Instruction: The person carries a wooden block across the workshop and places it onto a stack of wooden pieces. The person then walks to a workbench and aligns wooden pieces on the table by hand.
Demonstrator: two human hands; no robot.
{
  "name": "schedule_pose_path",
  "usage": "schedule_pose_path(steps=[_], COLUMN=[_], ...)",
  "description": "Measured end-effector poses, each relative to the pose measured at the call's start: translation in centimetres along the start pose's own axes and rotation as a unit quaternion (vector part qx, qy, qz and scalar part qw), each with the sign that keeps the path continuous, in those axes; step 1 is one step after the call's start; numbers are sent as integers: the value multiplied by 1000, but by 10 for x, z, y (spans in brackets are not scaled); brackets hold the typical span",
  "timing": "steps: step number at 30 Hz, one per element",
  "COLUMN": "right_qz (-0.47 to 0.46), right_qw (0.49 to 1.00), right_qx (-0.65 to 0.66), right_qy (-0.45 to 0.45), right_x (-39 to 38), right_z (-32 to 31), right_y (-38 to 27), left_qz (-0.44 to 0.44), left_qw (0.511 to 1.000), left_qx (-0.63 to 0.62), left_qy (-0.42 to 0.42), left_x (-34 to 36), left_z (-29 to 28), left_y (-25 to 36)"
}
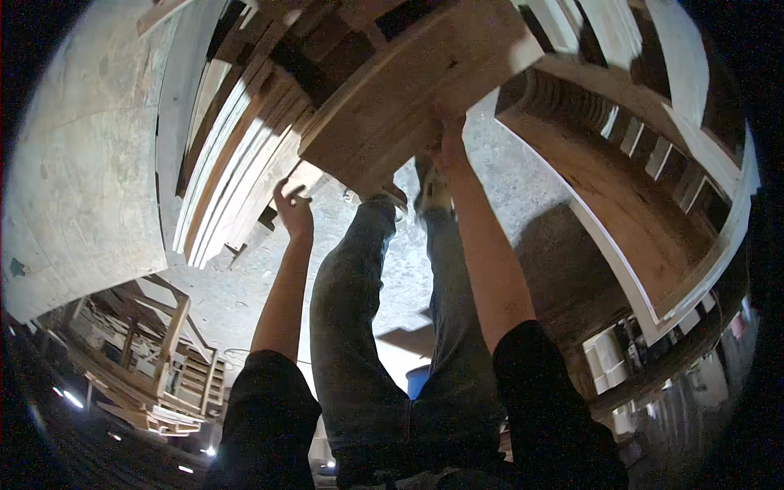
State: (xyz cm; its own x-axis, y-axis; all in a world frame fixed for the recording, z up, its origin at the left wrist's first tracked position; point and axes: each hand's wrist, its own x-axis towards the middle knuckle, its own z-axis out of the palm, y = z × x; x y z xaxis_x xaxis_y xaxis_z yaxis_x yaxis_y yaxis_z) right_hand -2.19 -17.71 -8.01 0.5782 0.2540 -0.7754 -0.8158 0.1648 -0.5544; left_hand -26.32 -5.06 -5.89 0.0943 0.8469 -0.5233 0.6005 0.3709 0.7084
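A wide brown wooden board (408,98) lies slantwise ahead of me, its near end above my feet. My right hand (447,137) is at the board's right edge and grips it; shadow dims its fingers. Off the board's near left corner, my left hand (296,211) is raised with thumb and fingers bent but apart, and I see nothing held in it. Close beyond that hand are the ends of a stack of long boards (245,163), some pale-edged and some brown.
A large pale sheet (90,155) stands at the left. On the right is a brown panel with a white edge (612,188), beside slatted wooden pieces (653,155). Wooden frames (175,343) stand at lower left. Grey concrete floor (359,278) shows around my legs.
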Motion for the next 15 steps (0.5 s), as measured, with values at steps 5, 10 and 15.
schedule_pose_path(steps=[5,10,15], right_qz=[38,74,179], right_qw=[961,952,824], right_qx=[254,273,386], right_qy=[-104,-118,-373], right_x=[11,31,113], right_z=[-13,-14,-99], right_y=[19,45,64], left_qz=[90,154,187], left_qw=[914,819,810], left_qx=[395,551,555], left_qy=[-15,-38,-17], left_x=[11,36,42], left_z=[-5,-11,28], left_y=[-65,-76,-93])
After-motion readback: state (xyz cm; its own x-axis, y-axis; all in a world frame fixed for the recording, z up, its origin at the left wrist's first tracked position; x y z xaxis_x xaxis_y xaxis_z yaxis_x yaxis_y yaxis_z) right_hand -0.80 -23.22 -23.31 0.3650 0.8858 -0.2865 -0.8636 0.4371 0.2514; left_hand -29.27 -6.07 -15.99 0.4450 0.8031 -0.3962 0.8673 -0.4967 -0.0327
